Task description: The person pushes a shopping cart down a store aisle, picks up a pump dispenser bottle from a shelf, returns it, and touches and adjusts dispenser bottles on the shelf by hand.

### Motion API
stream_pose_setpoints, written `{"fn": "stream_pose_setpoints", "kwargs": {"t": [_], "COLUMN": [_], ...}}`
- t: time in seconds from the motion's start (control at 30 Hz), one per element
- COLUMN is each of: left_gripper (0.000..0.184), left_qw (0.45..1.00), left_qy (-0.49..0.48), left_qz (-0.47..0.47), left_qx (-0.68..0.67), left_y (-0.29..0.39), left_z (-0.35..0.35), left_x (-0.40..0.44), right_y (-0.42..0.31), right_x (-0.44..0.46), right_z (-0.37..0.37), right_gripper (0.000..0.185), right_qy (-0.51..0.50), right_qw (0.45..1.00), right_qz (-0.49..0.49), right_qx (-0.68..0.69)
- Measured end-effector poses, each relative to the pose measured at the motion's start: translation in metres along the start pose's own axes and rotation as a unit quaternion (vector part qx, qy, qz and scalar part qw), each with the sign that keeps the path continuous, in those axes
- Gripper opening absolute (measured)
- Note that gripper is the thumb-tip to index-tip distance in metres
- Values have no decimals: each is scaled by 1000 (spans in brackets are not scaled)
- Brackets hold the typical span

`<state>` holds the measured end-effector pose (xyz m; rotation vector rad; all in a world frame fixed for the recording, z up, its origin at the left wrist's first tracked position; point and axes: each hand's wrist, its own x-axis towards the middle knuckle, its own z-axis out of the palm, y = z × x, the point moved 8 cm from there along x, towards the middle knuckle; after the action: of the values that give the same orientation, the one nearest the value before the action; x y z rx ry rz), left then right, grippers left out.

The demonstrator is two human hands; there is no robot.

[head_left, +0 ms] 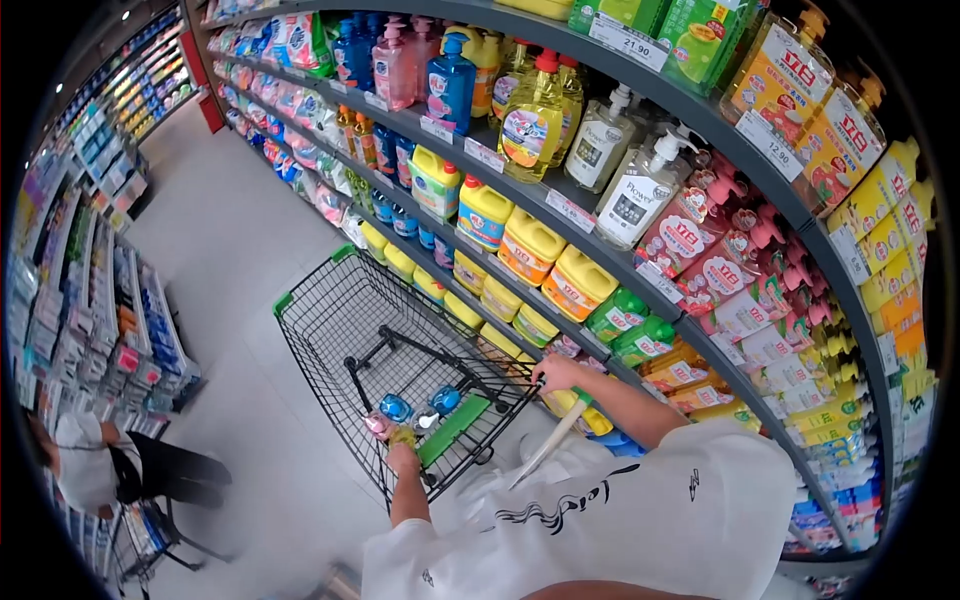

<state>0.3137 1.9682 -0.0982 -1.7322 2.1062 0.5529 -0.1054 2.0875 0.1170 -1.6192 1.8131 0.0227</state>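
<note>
A wire shopping cart (345, 300) with green corners stands in the aisle. Inside its near end lie bottles with blue parts, one blue bottle (395, 407) beside a second blue bottle (445, 400), and a pink item (378, 425). My left hand (403, 460) is at these bottles, its fingers closed around a small yellowish item (402, 437) whose shape is partly hidden. My right hand (555, 372) grips the cart's rim at its right near corner. The pale cart handle (550, 440) runs between my arms, with neither hand on it.
Shelves (465, 150) of detergent bottles and jugs curve along the right, close to the cart. Another person (90, 460) in a white top stands at the lower left beside a second cart (145, 540). Packed shelves (150, 310) line the left side. Grey floor (235, 330) lies between.
</note>
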Motion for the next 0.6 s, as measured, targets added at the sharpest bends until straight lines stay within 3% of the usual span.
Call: {"fn": "stream_pose_setpoints", "kwargs": {"t": [0.2,0.47,0.6], "left_gripper": [20,24,30], "left_qw": [1000,999,997], "left_qy": [-16,22,-10], "left_qz": [21,36,66], "left_qx": [12,13,36], "left_y": [-9,-10,-2], "left_z": [-6,-69,-104], "left_x": [38,82,117], "right_y": [-11,-16,-19], "right_x": [27,85,133], "right_z": [-17,-42,-60], "right_gripper": [37,34,33], "right_qy": [21,38,26], "right_qw": [1000,998,998], "right_qz": [-20,-44,-52], "right_qx": [3,20,23]}}
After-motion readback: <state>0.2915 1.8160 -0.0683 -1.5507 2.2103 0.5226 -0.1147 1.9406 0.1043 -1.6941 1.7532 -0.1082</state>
